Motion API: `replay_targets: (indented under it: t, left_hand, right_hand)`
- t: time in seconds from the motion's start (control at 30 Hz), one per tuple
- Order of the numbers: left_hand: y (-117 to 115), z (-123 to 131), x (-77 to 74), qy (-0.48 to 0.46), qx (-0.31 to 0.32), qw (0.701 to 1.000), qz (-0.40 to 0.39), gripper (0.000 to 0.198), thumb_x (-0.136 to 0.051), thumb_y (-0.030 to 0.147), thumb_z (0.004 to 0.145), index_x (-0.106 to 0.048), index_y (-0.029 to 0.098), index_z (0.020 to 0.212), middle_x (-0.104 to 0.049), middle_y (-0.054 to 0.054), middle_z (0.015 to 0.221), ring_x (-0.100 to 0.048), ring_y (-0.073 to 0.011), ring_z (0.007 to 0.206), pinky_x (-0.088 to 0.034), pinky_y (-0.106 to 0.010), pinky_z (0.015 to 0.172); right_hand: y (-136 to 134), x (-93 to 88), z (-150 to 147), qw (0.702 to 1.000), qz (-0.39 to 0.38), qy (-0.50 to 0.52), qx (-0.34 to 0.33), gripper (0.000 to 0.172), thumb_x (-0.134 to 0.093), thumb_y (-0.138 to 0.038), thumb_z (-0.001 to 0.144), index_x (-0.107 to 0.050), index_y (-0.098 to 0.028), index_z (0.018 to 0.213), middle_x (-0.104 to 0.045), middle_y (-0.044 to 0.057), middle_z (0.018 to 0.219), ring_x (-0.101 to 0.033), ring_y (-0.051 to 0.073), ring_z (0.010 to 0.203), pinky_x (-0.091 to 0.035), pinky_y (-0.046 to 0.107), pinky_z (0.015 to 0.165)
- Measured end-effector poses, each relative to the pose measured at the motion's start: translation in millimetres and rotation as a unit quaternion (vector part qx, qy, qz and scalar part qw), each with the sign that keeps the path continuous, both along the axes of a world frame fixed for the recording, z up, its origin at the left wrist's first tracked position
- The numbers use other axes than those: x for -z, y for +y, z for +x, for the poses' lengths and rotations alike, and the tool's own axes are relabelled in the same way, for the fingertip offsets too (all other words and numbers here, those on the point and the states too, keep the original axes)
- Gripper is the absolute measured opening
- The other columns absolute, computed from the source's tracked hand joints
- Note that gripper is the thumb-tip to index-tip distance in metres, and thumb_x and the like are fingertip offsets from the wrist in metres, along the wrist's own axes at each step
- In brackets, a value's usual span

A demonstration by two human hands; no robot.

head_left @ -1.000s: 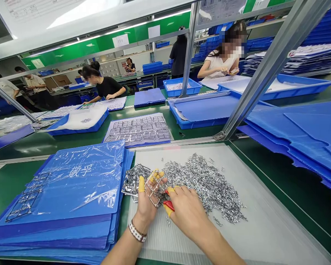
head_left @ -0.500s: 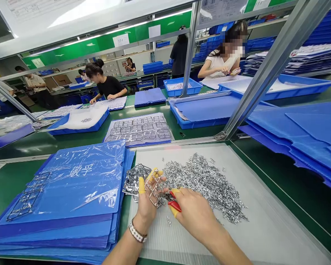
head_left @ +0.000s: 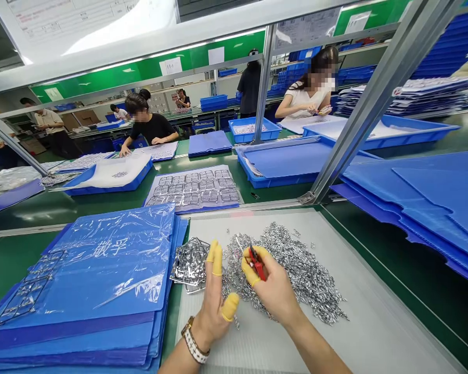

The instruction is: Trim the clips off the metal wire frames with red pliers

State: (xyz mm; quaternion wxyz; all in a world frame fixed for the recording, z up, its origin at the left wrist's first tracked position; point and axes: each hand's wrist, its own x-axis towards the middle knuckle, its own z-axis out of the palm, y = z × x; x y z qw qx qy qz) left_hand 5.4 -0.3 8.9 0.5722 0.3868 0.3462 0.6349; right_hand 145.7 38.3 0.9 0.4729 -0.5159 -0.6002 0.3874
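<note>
On translucent plastic sheeting (head_left: pixel 359 301), silver metal links (head_left: pixel 306 275) are heaped. The left hand (head_left: pixel 213 306) is spread, seemingly empty, near shiny wire frames (head_left: pixel 190 265); red-handled pliers (head_left: pixel 258 269) are gripped by the right hand (head_left: pixel 276 291). Links could be scattered if brushed.

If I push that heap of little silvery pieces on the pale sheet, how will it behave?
The heap of little silvery pieces would probably spread rather than move as one lump, since loose pieces lie around its edges. The shiny pieces may slide easily over the flat-looking pale sheet. Rolling seems unlikely, as they look elongated, not round.
</note>
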Motion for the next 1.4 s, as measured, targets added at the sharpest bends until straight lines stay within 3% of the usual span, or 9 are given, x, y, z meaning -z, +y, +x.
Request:
replay_targets:
  t: [0.07, 0.17, 0.23, 0.3, 0.4, 0.57, 0.73, 1.17, 1.4]
  left_hand:
    - [5, -1, 2.4, -0.054, -0.005, 0.998, -0.044, 0.061, -0.064, 0.039, 0.079, -0.046, 0.027, 0.136, -0.026, -0.005, 0.154, -0.014, -0.0279, 0.143, -0.024, -0.039, 0.113]
    - [17, -3, 13.9, -0.171, 0.056, 0.969, -0.167, 0.067, -0.053, 0.055, 0.082, -0.035, 0.03, 0.142, -0.039, -0.01, 0.147, -0.043, -0.0309, 0.129, -0.038, -0.045, 0.102]
    - [24, -6, 22.1, -0.241, 0.123, 0.937, -0.221, 0.073, -0.045, 0.065, 0.081, -0.032, 0.029, 0.143, -0.049, -0.015, 0.138, -0.056, -0.0348, 0.114, -0.041, -0.052, 0.095]
    - [29, -9, 27.8, -0.279, 0.167, 0.918, -0.227, 0.071, -0.043, 0.066, 0.082, -0.034, 0.028, 0.142, -0.056, -0.016, 0.13, -0.062, -0.0356, 0.102, -0.04, -0.055, 0.092]
    - [32, -10, 30.1, -0.293, 0.173, 0.915, -0.218, 0.063, -0.043, 0.059, 0.086, -0.041, 0.024, 0.138, -0.065, -0.014, 0.116, -0.066, -0.0327, 0.093, -0.042, -0.052, 0.09]
    - [29, -7, 30.4, -0.287, 0.122, 0.927, -0.211, 0.058, -0.045, 0.053, 0.088, -0.046, 0.021, 0.136, -0.067, -0.012, 0.112, -0.066, -0.0256, 0.088, -0.046, -0.042, 0.087]
    - [27, -4, 38.1, -0.239, 0.109, 0.945, -0.197, 0.059, -0.043, 0.053, 0.089, -0.045, 0.021, 0.138, -0.066, -0.011, 0.116, -0.063, -0.0255, 0.099, -0.045, -0.04, 0.09]
    - [25, -1, 37.4, -0.156, 0.087, 0.974, -0.138, 0.059, -0.041, 0.054, 0.09, -0.047, 0.019, 0.137, -0.064, -0.011, 0.121, -0.055, -0.0276, 0.114, -0.035, -0.043, 0.102]
    - [25, -1, 41.0, -0.128, 0.083, 0.979, -0.136, 0.061, -0.044, 0.056, 0.088, -0.048, 0.02, 0.137, -0.062, -0.01, 0.125, -0.054, -0.0271, 0.116, -0.036, -0.04, 0.102]
  right_hand:
    - [-8, -3.2, 0, 0.989, 0.109, -0.099, -0.004, 0.02, -0.048, -0.025, 0.085, -0.054, -0.021, 0.104, -0.064, 0.008, 0.096, -0.06, 0.02, 0.086, -0.049, 0.036, 0.078]
    - [-23, -0.8, -8, 0.935, 0.246, -0.222, -0.129, 0.027, -0.041, -0.007, 0.081, -0.055, -0.021, 0.098, -0.063, 0.007, 0.091, -0.058, 0.02, 0.088, -0.046, 0.04, 0.084]
    - [-31, 3.4, -15, 0.896, 0.279, -0.285, -0.196, 0.03, -0.039, -0.002, 0.079, -0.055, -0.022, 0.094, -0.063, 0.005, 0.089, -0.057, 0.02, 0.088, -0.044, 0.041, 0.087]
    - [-37, 6.2, -21, 0.876, 0.276, -0.324, -0.226, 0.029, -0.044, -0.002, 0.077, -0.054, -0.022, 0.094, -0.063, 0.005, 0.096, -0.057, 0.021, 0.094, -0.043, 0.042, 0.091]
    - [-40, 3.1, -19, 0.882, 0.246, -0.321, -0.239, 0.036, -0.057, -0.009, 0.072, -0.053, -0.022, 0.105, -0.062, 0.007, 0.107, -0.055, 0.023, 0.102, -0.042, 0.041, 0.093]
    - [-30, -10.2, -7, 0.911, 0.157, -0.355, -0.142, 0.028, -0.055, -0.019, 0.08, -0.056, -0.02, 0.108, -0.063, 0.007, 0.099, -0.058, 0.023, 0.092, -0.045, 0.04, 0.085]
    - [-15, -9.8, -9, 0.874, 0.081, -0.469, -0.102, 0.02, -0.056, -0.027, 0.083, -0.061, -0.017, 0.1, -0.065, 0.009, 0.095, -0.059, 0.027, 0.091, -0.045, 0.042, 0.082]
    - [-11, -17.2, -11, 0.853, 0.072, -0.502, -0.122, 0.018, -0.057, -0.035, 0.083, -0.062, -0.019, 0.092, -0.066, 0.008, 0.088, -0.061, 0.023, 0.081, -0.043, 0.035, 0.073]
    - [-15, -17.0, -14, 0.828, 0.091, -0.544, -0.101, 0.014, -0.059, -0.025, 0.081, -0.063, -0.019, 0.093, -0.066, 0.008, 0.085, -0.062, 0.024, 0.079, -0.043, 0.035, 0.071]
